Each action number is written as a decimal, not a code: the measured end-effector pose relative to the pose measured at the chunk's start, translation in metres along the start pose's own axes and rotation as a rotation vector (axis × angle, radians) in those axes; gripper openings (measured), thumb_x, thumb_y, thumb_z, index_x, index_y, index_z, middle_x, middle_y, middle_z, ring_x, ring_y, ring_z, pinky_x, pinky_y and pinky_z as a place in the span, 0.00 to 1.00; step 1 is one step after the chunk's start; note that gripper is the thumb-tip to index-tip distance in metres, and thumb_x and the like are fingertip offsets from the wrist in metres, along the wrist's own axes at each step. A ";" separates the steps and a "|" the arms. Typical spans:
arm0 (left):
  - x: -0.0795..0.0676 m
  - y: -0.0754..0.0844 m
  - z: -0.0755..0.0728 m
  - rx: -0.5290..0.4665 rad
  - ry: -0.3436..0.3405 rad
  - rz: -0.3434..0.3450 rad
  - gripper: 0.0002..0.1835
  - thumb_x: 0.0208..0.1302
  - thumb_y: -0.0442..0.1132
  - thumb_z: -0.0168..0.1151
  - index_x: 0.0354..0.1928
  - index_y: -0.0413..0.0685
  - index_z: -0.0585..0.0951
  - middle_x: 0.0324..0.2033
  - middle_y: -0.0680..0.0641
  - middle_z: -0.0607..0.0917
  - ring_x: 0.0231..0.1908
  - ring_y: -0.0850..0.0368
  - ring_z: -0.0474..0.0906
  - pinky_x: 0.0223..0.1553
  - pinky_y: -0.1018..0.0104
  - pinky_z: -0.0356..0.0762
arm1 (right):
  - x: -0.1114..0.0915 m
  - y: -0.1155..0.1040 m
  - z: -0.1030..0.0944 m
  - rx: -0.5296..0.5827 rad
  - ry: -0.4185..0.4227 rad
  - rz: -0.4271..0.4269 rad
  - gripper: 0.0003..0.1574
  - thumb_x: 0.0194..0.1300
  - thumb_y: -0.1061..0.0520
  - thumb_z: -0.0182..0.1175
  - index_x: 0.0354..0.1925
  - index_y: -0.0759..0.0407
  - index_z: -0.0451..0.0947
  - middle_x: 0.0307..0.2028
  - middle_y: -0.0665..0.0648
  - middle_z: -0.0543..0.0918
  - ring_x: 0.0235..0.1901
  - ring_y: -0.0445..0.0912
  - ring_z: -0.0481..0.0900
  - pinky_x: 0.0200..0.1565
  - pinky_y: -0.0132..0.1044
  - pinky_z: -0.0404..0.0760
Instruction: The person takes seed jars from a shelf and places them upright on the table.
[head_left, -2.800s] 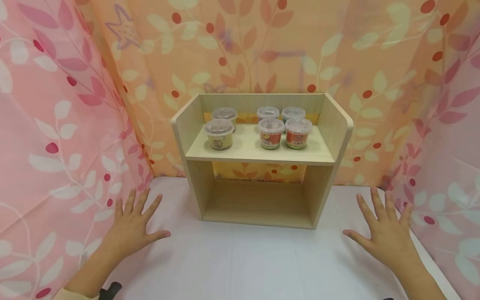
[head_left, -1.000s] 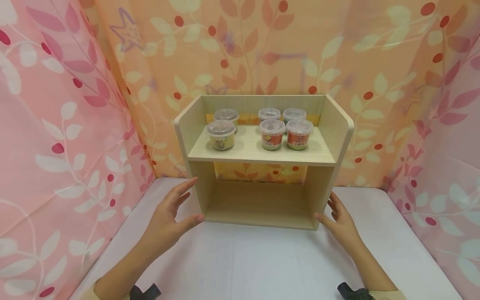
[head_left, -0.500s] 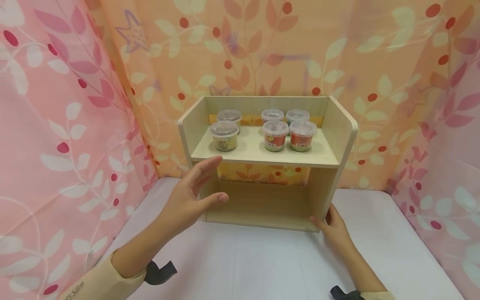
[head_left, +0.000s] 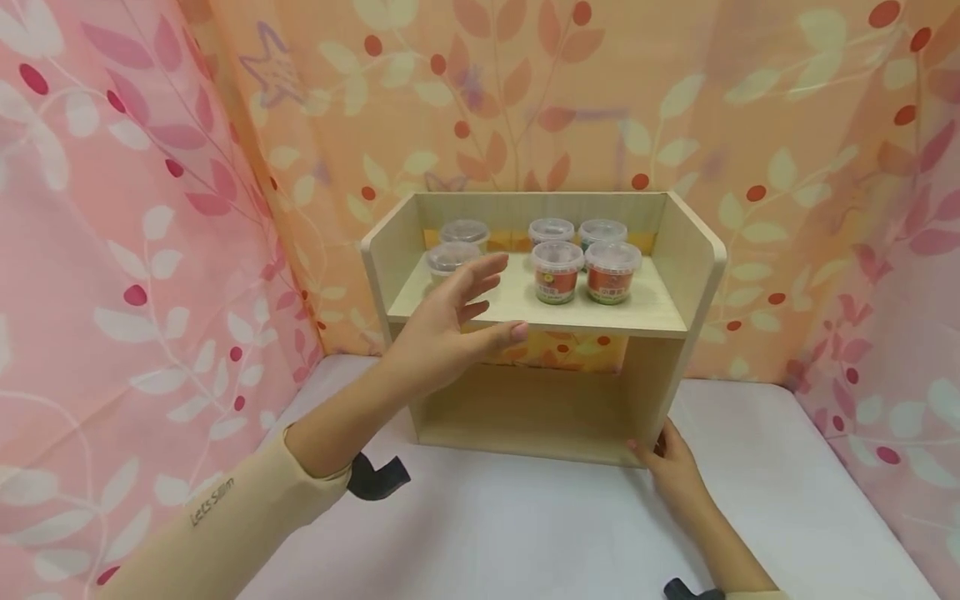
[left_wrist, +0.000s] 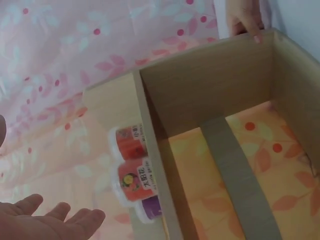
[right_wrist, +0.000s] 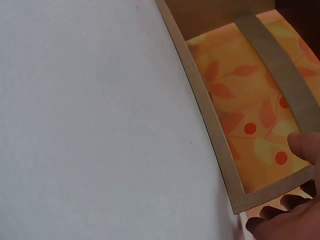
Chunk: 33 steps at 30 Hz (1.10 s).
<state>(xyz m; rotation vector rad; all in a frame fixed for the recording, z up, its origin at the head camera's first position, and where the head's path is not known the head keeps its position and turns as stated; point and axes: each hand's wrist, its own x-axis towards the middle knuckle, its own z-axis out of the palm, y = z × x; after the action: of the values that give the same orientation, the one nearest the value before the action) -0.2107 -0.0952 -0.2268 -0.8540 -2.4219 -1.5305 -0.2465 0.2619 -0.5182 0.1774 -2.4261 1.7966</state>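
Observation:
A pale wooden two-tier shelf (head_left: 540, 322) stands on the table with lidded plastic cups on its upper board. Two front cups have red labels, the left one (head_left: 556, 286) and the right one (head_left: 609, 283); two more stand behind them. My left hand (head_left: 450, 327) hovers before the upper board, fingers loosely bent and thumb out, holding nothing. It partly covers the front clear-lidded cup (head_left: 450, 257) on the left; a similar cup (head_left: 465, 232) sits behind. My right hand (head_left: 677, 471) grips the right side panel low at its front corner, thumb inside, fingers outside.
A white cloth (head_left: 525, 533) covers the table. Pink floral curtains (head_left: 150, 275) hang at both sides, with an orange one (head_left: 525, 100) behind the shelf. The lower compartment (head_left: 525, 408) is open-fronted, with curtain showing through its back. Dark wrist mounts (head_left: 378, 479) jut from the sleeves.
Both hands have come inward from spread positions over the table. My right hand has taken hold of the side panel; my left has risen rightward to the upper board. The cups keep their places.

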 end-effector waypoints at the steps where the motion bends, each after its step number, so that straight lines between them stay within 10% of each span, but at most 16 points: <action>1: 0.006 0.004 0.001 0.005 -0.008 -0.012 0.44 0.61 0.52 0.75 0.76 0.59 0.65 0.73 0.60 0.68 0.74 0.58 0.64 0.71 0.58 0.69 | 0.000 0.001 0.001 0.005 0.001 0.004 0.49 0.75 0.54 0.62 0.81 0.60 0.46 0.75 0.71 0.60 0.73 0.68 0.60 0.53 0.12 0.66; 15: 0.072 -0.001 0.007 -0.028 -0.011 -0.168 0.47 0.60 0.64 0.72 0.77 0.61 0.63 0.75 0.55 0.67 0.76 0.53 0.61 0.71 0.52 0.67 | -0.002 0.018 0.007 0.001 0.054 -0.018 0.45 0.74 0.59 0.61 0.79 0.65 0.52 0.73 0.72 0.64 0.73 0.65 0.62 0.54 0.10 0.65; 33: 0.113 -0.029 0.036 -0.028 -0.003 -0.310 0.50 0.62 0.57 0.73 0.79 0.50 0.58 0.76 0.50 0.65 0.74 0.52 0.63 0.72 0.56 0.67 | -0.002 0.026 0.006 -0.012 0.086 0.001 0.45 0.71 0.61 0.64 0.79 0.60 0.55 0.73 0.71 0.66 0.71 0.63 0.66 0.54 0.11 0.66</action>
<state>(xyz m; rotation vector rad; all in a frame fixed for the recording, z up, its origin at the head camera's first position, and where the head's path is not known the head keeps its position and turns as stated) -0.3132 -0.0302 -0.2192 -0.5007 -2.6390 -1.6644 -0.2494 0.2638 -0.5451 0.0963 -2.3774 1.7522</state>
